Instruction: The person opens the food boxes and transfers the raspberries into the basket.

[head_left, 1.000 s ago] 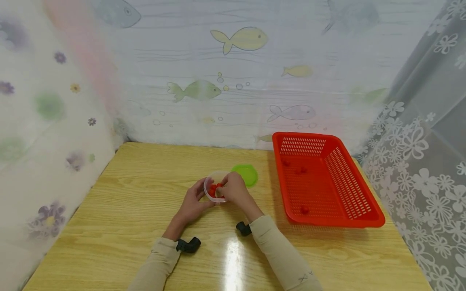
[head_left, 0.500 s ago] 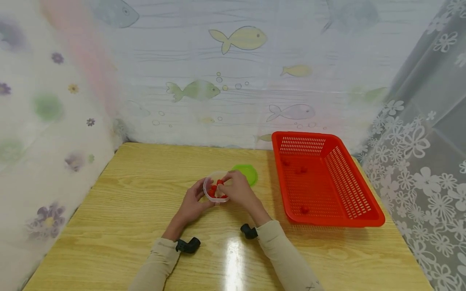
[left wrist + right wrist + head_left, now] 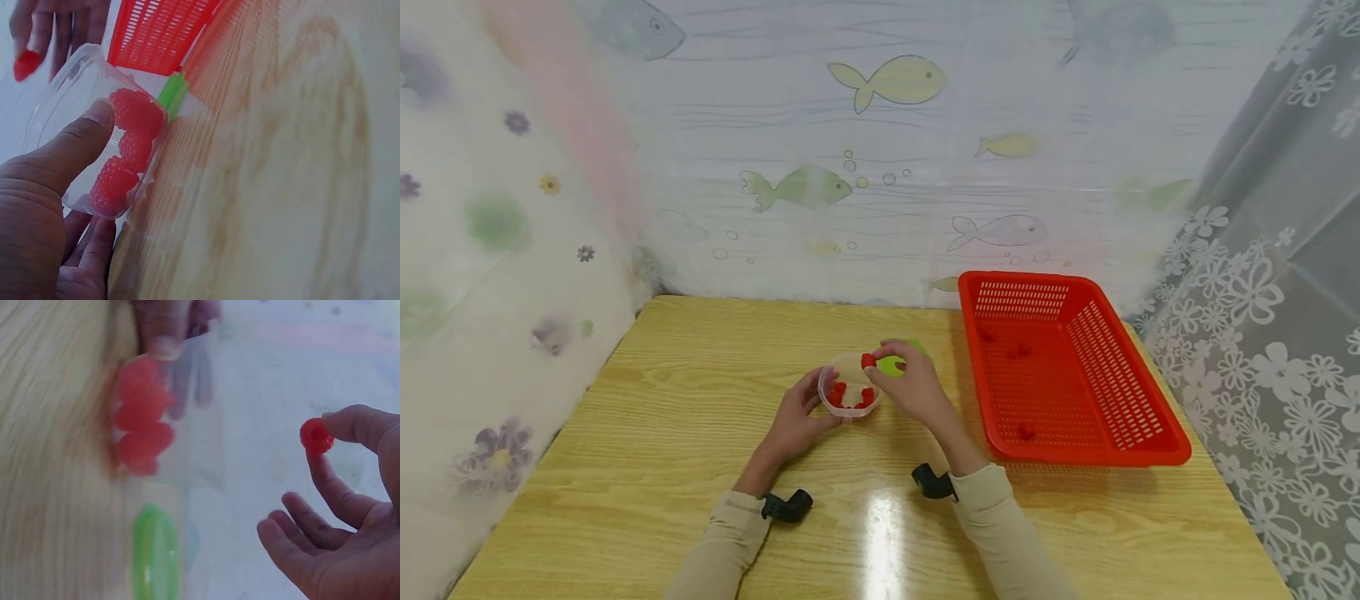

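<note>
A clear plastic container [image 3: 857,412] stands on the table with several red raspberries [image 3: 135,144] in its bottom. My left hand [image 3: 797,421] grips it from the left, thumb on the near side and fingers round the far side. Between thumb and index finger my right hand [image 3: 917,387] pinches a single raspberry [image 3: 317,436], held above the container's right rim; its other fingers are loosely bent. Behind the right hand lies a green lid [image 3: 156,556], partly covered by that hand in the head view.
To the right stands a large red perforated basket [image 3: 1075,457] with a few raspberries [image 3: 1019,350] on its floor. The wooden table [image 3: 685,367] ends at a fish-patterned curtain [image 3: 805,250] behind.
My right hand has come up out of the container and moved right, lifting a raspberry between its fingertips. The left hand and the container have stayed in place.
</note>
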Available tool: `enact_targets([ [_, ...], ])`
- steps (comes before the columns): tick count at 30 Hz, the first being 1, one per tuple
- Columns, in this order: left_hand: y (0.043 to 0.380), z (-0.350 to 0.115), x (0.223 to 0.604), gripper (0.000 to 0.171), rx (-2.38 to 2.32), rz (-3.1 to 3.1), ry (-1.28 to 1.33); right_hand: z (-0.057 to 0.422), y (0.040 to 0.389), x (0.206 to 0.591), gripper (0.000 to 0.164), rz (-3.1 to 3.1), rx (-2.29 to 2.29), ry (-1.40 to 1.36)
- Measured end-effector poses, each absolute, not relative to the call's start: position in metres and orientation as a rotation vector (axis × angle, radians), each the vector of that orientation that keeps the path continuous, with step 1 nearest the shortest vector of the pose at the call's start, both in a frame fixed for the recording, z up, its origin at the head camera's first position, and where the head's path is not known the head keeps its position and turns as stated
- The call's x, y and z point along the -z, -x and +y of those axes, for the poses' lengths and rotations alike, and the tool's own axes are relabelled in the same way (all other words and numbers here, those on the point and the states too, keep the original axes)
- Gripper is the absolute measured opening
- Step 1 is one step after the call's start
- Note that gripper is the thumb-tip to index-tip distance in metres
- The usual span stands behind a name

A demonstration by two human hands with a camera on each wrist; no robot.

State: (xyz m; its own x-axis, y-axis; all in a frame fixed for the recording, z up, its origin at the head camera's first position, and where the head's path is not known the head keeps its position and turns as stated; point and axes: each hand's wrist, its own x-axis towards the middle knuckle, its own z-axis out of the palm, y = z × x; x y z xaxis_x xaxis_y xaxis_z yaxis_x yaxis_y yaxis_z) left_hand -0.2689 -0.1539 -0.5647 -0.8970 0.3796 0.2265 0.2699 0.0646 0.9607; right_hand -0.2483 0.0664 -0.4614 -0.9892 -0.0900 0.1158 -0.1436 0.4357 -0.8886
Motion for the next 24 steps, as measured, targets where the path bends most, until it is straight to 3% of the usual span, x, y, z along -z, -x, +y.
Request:
enact_targets([
  [16, 0.269, -0.154, 0.567, 0.083, -1.975, 2.225, -0.664, 0.106, 0.213, 0.406, 0.024, -2.350, -2.120, -0.413],
  [24, 0.268, -0.154, 0.564, 0.083, -2.001, 2.203, -0.689, 0.141, 0.207, 0.399, 0.021, -2.173, -2.148, -0.321],
])
